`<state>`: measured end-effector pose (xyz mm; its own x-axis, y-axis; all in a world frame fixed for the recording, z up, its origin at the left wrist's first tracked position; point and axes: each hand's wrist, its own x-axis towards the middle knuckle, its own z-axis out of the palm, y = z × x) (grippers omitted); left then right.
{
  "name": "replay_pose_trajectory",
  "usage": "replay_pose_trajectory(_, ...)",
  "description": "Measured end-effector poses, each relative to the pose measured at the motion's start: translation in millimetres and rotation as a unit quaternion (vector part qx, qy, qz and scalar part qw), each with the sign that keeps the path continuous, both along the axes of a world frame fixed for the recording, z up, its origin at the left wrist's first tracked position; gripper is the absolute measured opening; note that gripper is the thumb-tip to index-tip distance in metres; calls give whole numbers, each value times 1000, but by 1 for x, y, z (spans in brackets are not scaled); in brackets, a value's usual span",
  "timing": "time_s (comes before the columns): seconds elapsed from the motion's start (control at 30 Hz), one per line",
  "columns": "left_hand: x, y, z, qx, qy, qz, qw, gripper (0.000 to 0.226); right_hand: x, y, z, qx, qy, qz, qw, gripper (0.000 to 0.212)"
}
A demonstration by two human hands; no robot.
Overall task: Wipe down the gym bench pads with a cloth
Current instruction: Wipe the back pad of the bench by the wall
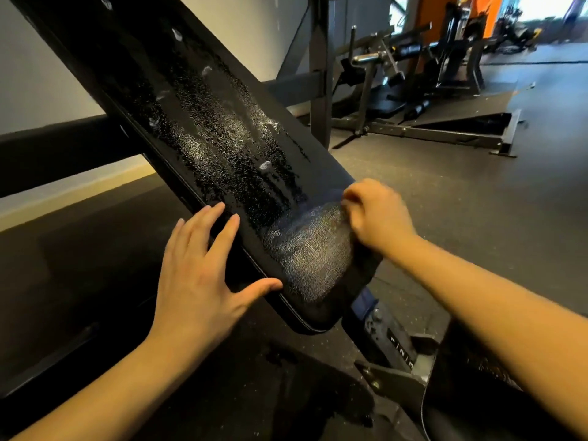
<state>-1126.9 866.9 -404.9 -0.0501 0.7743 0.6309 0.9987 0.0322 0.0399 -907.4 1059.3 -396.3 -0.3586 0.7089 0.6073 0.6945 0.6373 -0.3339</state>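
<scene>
A long black bench back pad (203, 116) slants from the upper left down to the middle, its surface covered in wet droplets and streaks. Over its lower end lies a dark navy cloth (311, 249) with a woven sheen. My right hand (378, 214) is at the pad's right edge, fingers curled and pinching the cloth's upper edge. My left hand (197, 275) rests on the pad's left edge with fingers spread and straight, thumb against the rim.
Below the pad is the bench frame with a numbered adjustment rail (402, 351). A black steel upright (318, 74) stands behind the pad. More gym machines (413, 74) and a low ramp (461, 122) fill the back right. Dark rubber floor (445, 192) surrounds the bench.
</scene>
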Motion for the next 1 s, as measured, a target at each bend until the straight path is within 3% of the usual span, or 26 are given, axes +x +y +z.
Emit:
replay_pose_trajectory(0.07, 0, 0, -2, 2, -13, -8, 1000, 104, 8, 25, 1, -84, 31, -116, 989, 20)
replay_pose_trajectory(0.13, -1, 1, -4, 6, -19, -18, 1000, 103, -4, 12, 5, -77, 42, -119, 989, 21)
replay_pose_trajectory(0.23, -3, 3, -6, 5, -20, -25, 999, 102, -43, -52, 13, -26, 16, 27, 999, 16)
replay_pose_trajectory(0.37, -6, 4, -7, 15, -27, -48, 998, 101, -45, -113, -2, 42, -53, 236, 969, 12)
replay_pose_trajectory(0.43, -5, 5, -3, 12, -28, -46, 998, 104, -24, -79, -9, 51, -34, 189, 980, 10)
replay_pose_trajectory(0.53, -6, 3, -2, 4, -20, -47, 999, 109, 20, -6, -18, -29, 19, -12, 999, 16)
replay_pose_trajectory(0.6, -4, 1, -3, 1, -17, -42, 999, 111, 41, 20, -26, -104, 51, -125, 985, 21)
replay_pose_trajectory(0.67, -3, 1, -4, 3, -22, -43, 999, 111, 33, 12, -24, -101, 58, -163, 980, 22)
replay_pose_trajectory(0.73, -3, 1, -4, 3, -21, -44, 999, 112, 7, -20, -19, -59, 54, -106, 991, 18)
replay_pose_trajectory(0.8, -3, 0, -6, -5, -8, -43, 999, 117, -16, -70, -17, -9, 51, 14, 999, 12)
replay_pose_trajectory(0.9, 0, -1, -10, -21, 2, -35, 999, 126, -11, -125, -30, 27, -33, 217, 975, 11)
replay_pose_trajectory(0.93, 1, -1, -9, -24, 5, -27, 999, 127, -3, -120, -32, 59, -69, 247, 965, 16)
replay_pose_trajectory(1.0, 5, -1, -8, -37, 12, -13, 999, 129, 11, -85, -34, 79, -87, 206, 971, 19)
